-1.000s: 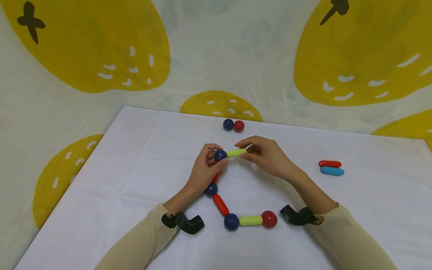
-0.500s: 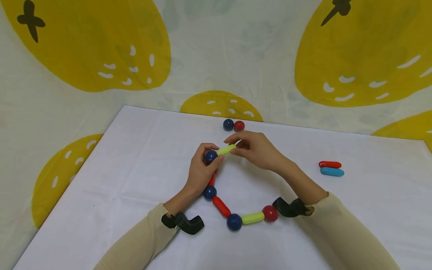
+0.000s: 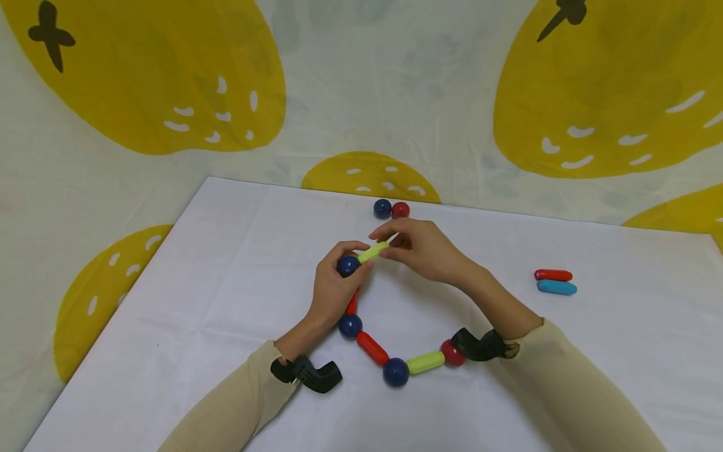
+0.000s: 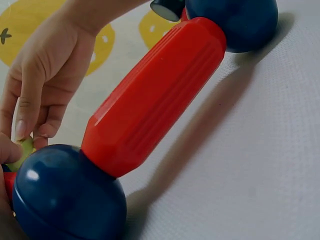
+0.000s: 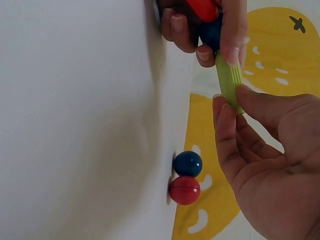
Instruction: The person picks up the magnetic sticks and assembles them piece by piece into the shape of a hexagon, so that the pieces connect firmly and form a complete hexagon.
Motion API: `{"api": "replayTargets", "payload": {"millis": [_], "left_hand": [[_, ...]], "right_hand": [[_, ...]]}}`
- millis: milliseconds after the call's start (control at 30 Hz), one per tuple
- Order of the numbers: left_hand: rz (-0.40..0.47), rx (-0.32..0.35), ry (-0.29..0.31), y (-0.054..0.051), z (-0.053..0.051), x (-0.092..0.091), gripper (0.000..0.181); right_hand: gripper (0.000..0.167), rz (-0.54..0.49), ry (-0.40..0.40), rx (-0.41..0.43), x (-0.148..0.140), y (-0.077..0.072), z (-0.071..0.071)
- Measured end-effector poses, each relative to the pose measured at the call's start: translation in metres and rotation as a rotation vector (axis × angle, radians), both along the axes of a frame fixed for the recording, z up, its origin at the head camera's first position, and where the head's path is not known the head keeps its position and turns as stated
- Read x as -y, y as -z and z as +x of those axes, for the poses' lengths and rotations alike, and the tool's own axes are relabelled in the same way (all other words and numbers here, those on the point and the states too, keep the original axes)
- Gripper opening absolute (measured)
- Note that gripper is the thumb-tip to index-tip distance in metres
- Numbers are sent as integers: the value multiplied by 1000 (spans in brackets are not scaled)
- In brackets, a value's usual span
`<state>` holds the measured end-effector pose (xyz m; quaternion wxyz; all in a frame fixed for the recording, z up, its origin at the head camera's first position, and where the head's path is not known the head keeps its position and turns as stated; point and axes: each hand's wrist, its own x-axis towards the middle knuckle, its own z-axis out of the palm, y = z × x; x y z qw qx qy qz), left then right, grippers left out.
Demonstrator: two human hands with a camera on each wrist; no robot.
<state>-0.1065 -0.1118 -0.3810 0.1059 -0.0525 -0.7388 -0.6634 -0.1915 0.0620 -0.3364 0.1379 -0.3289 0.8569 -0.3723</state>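
My left hand [image 3: 334, 279] grips a dark blue ball [image 3: 347, 266] at the upper end of a chain of balls and rods. A yellow-green rod [image 5: 229, 82] joins that ball, and my right hand [image 3: 429, 251] pinches its free end between thumb and fingers. Below the left hand the chain runs through a red rod [image 3: 352, 306], a blue ball [image 3: 350, 326], another red rod [image 4: 155, 97], a further blue ball [image 3: 395, 372] and a yellow-green rod [image 3: 426, 362]. It ends at a red ball [image 3: 451, 353], partly hidden by the right wrist's black camera mount.
Near the table's back edge a loose blue ball [image 3: 382, 209] and a red ball [image 5: 185, 190] touch each other. To the right lie a red rod [image 3: 553, 275] and a light blue rod [image 3: 556, 287], side by side. White cloth covers the table [image 3: 226, 251].
Both hands have shifted left with the upper blue ball and yellow-green rod, which now tilts more steeply. The chain's lower end has swung slightly, its red ball rising in the head view.
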Motion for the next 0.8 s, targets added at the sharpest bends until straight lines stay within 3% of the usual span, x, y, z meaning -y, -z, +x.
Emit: {"api": "replayTargets", "payload": {"millis": [200, 367, 533, 800], "left_hand": [[7, 17, 0, 1, 0, 0, 25], [-1, 19, 1, 0, 0, -1, 25], [-5, 5, 28, 1, -1, 0, 25], [-10, 11, 59, 1, 0, -1, 25]], "right_hand": [[30, 26, 7, 2, -10, -3, -8], [28, 49, 104, -43, -20, -8, -27], [29, 71, 178, -70, -26, -2, -43], [47, 114, 75, -31, -26, 15, -52]]}}
